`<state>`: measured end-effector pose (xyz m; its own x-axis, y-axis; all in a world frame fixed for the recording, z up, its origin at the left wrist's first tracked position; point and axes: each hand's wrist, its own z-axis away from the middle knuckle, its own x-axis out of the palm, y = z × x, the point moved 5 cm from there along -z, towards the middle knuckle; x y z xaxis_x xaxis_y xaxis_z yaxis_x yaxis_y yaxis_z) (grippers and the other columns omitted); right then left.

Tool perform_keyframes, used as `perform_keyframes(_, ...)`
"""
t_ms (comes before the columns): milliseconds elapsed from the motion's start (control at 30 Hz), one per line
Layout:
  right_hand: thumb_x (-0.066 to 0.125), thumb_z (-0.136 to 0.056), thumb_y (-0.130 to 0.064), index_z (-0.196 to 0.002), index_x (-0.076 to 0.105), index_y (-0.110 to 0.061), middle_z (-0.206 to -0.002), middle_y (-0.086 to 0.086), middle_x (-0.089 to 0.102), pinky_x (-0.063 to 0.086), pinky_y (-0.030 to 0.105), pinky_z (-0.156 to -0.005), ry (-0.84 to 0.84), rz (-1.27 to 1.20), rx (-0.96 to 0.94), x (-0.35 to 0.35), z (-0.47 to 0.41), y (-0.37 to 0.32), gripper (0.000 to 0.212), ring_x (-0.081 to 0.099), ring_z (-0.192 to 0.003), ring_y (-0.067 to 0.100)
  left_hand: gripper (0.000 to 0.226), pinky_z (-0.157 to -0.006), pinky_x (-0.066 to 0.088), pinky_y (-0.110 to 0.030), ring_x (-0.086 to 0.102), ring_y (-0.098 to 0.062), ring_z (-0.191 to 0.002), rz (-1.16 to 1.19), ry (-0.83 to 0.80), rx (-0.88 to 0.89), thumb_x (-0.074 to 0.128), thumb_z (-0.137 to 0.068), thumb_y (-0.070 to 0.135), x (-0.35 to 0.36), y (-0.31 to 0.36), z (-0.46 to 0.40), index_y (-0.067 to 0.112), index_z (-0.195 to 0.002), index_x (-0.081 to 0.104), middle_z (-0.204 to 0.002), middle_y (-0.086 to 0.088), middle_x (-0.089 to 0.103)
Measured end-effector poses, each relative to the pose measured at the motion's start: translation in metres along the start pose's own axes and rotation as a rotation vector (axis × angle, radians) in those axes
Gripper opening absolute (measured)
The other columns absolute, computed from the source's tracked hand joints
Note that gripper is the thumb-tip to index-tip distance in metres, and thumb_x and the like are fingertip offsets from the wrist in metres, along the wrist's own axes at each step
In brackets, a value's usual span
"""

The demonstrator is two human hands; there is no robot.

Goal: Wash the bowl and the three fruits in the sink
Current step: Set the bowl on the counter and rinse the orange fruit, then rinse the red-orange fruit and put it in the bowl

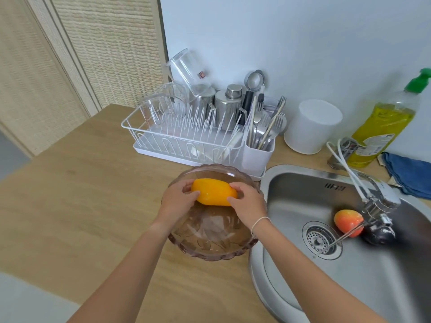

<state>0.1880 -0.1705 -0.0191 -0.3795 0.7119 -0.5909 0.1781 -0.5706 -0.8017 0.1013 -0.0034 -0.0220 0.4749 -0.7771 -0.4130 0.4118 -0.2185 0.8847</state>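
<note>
You hold the yellow fruit point(214, 191) with your left hand point(178, 198) and right hand point(249, 203), one at each end, over the bowl point(210, 241) at the worktop's edge by the sink point(291, 194). I think you are putting it in. Next, reach for the red fruit point(347, 222) in the sink.

A: Pale blue-white wall point(303, 43) at the far side, woven beige screen panels point(93, 47) far left. Light wood countertop point(70, 194) across the near left.

B: Yep, and soft even daylight, no hard shadows. White dish rack point(186, 136) against the wall, white canister point(312, 127) right of it, blue cloth point(410, 173) far right.
</note>
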Motion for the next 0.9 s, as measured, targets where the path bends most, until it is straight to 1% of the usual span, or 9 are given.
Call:
perform_keyframes(200,0.058,-0.086,-0.022,-0.125,0.054,-0.027,-0.130,0.000,0.055,0.043,0.043,-0.102,-0.002,-0.034,0.019,-0.001,-0.001,0.001,0.040,0.051,-0.117,0.023,0.039,-0.091,0.052,-0.046,0.062,-0.021,-0.103,-0.046,0.052,0.039,0.065,-0.083,0.020,-0.001,0.007,0.003,0.021,-0.121,0.059,-0.116,-0.001,0.063)
perform_keyframes(333,0.058,-0.087,-0.013,-0.122,0.057,-0.020,-0.126,-0.002,0.053,0.044,0.022,-0.087,0.008,-0.212,-0.014,-0.020,0.008,-0.005,0.036,0.055,-0.107,0.017,0.030,-0.089,0.052,-0.043,0.060,-0.016,-0.100,-0.091,0.124,0.127,0.063,-0.084,0.024,-0.003,0.023,0.012,0.023,-0.114,0.063,-0.109,0.003,0.063)
perform_keyframes(400,0.060,-0.086,-0.012,-0.117,0.060,-0.020,-0.122,-0.004,0.055,0.045,0.020,-0.085,0.035,-0.298,-0.041,-0.037,0.018,-0.004,0.032,0.056,-0.101,0.014,0.024,-0.085,0.054,-0.043,0.062,-0.011,-0.093,-0.077,0.129,0.179,0.064,-0.082,0.033,0.000,0.034,0.021,0.037,-0.106,0.063,-0.105,0.011,0.064)
perform_keyframes(500,0.060,-0.084,-0.008,-0.103,0.063,-0.029,-0.115,-0.003,0.062,0.051,0.027,-0.088,0.093,-0.406,-0.075,-0.065,0.036,0.009,0.027,0.061,-0.094,0.010,0.021,-0.078,0.056,-0.042,0.067,-0.007,-0.080,-0.146,0.104,0.246,0.057,-0.073,0.052,0.014,0.055,0.036,0.056,-0.093,0.059,-0.099,0.023,0.064)
perform_keyframes(600,0.060,-0.084,-0.006,-0.095,0.062,-0.035,-0.105,-0.003,0.065,0.051,0.025,-0.083,0.167,-0.424,-0.089,-0.094,0.058,0.034,0.031,0.062,-0.082,0.003,0.017,-0.082,0.056,-0.042,0.064,-0.012,-0.083,-0.014,0.019,0.274,0.065,-0.082,0.027,0.053,0.077,0.056,0.039,-0.095,0.066,-0.093,0.017,0.065)
perform_keyframes(667,0.061,-0.083,-0.005,-0.094,0.063,-0.035,-0.098,-0.002,0.066,0.050,0.024,-0.078,0.208,-0.427,-0.069,-0.114,0.071,0.057,0.032,0.060,-0.075,0.004,0.018,-0.080,0.055,-0.034,0.060,-0.010,-0.077,0.045,-0.045,0.265,0.064,-0.084,0.016,0.087,0.084,0.071,0.031,-0.094,0.067,-0.088,0.012,0.067)
perform_keyframes(733,0.061,-0.084,-0.005,-0.092,0.063,-0.036,-0.088,-0.002,0.062,0.046,0.019,-0.070,0.223,-0.425,-0.024,-0.133,0.085,0.083,0.033,0.058,-0.068,0.001,0.016,-0.074,0.055,-0.028,0.060,-0.008,-0.073,0.037,-0.133,0.263,0.063,-0.085,0.016,0.123,0.087,0.085,0.023,-0.098,0.068,-0.087,0.005,0.069)
perform_keyframes(800,0.062,-0.083,-0.003,-0.089,0.063,-0.036,-0.088,-0.002,0.063,0.045,0.017,-0.068,0.255,-0.414,0.015,-0.153,0.099,0.110,0.034,0.058,-0.068,-0.001,0.016,-0.076,0.057,-0.032,0.064,-0.012,-0.077,-0.006,-0.205,0.252,0.063,-0.085,0.019,0.158,0.085,0.096,0.022,-0.100,0.068,-0.087,0.002,0.069)
perform_keyframes(900,0.063,-0.082,-0.004,-0.090,0.064,-0.033,-0.101,-0.001,0.067,0.051,0.026,-0.078,0.286,-0.405,0.087,-0.182,0.114,0.150,0.030,0.063,-0.078,0.006,0.013,-0.076,0.058,-0.036,0.063,-0.016,-0.074,0.006,-0.292,0.182,0.062,-0.086,0.017,0.205,0.081,0.113,0.020,-0.097,0.067,-0.085,0.002,0.066)
